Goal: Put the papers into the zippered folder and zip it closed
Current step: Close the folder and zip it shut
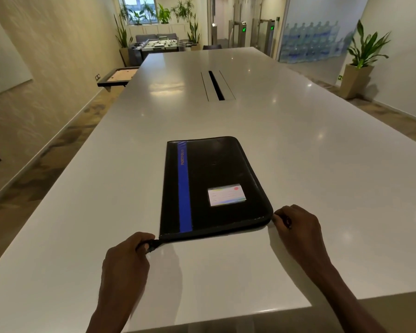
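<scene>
The black zippered folder (214,186) lies flat near the table (298,140)'s near edge. Left hand (125,258) pinches the zipper pull (151,245); right hand (298,227) clamps the corner. Pull steadily while bracing.

Two bare forearms, no sleeves visible; left hand (125,258), right hand (298,229) bare, ungloved.

White table (250,121) w/ closed black zippered folder (214,186) lying flat near front edge.
</scene>
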Demonstrator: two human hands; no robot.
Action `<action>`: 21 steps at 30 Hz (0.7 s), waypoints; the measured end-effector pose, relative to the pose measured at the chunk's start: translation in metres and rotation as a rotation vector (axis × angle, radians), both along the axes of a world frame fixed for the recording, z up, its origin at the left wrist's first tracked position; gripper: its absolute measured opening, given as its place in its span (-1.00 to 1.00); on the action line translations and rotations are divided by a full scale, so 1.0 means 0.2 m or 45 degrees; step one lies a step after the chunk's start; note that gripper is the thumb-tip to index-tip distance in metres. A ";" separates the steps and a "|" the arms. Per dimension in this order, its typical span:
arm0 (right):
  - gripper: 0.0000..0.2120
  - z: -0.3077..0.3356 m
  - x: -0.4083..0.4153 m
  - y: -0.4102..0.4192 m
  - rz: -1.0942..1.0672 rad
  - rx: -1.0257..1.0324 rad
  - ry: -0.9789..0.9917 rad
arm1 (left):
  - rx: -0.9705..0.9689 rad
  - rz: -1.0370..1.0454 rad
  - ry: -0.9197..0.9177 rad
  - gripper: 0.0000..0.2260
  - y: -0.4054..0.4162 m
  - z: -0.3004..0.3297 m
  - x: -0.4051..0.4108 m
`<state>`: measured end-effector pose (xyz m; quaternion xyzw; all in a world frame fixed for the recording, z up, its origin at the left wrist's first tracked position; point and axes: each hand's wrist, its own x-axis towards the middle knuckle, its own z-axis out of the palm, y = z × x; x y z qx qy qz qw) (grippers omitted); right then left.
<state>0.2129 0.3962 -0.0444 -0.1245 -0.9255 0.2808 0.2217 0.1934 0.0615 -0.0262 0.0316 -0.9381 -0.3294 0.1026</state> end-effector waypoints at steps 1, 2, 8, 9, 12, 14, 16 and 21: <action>-0.90 0.00 0.00 0.02 0.036 -0.065 0.009 | -0.075 -0.021 0.039 -0.73 0.02 0.01 0.00; -0.90 0.00 -0.01 0.03 0.061 -0.152 0.013 | -0.138 -0.062 0.092 -0.71 0.06 0.02 0.00; -0.85 0.02 -0.05 0.12 0.194 -0.311 -0.099 | -0.096 -0.557 0.300 -0.63 0.51 0.08 -0.01; -0.85 0.03 -0.06 0.13 0.213 -0.318 -0.124 | -0.105 -0.641 0.315 -0.63 0.60 0.08 -0.01; -0.87 0.04 -0.07 0.15 0.257 -0.347 -0.179 | -0.182 -0.814 0.356 -0.58 0.83 0.05 -0.02; -0.90 0.04 -0.08 0.16 0.288 -0.326 -0.196 | -0.236 -0.839 0.390 -0.57 0.94 0.02 -0.03; -0.92 0.04 -0.08 0.17 0.314 -0.314 -0.197 | -0.266 -0.802 0.440 -0.63 1.01 0.01 -0.05; -0.92 0.02 -0.09 0.19 0.357 -0.300 -0.175 | -0.343 -0.714 0.477 -0.86 1.08 0.01 -0.10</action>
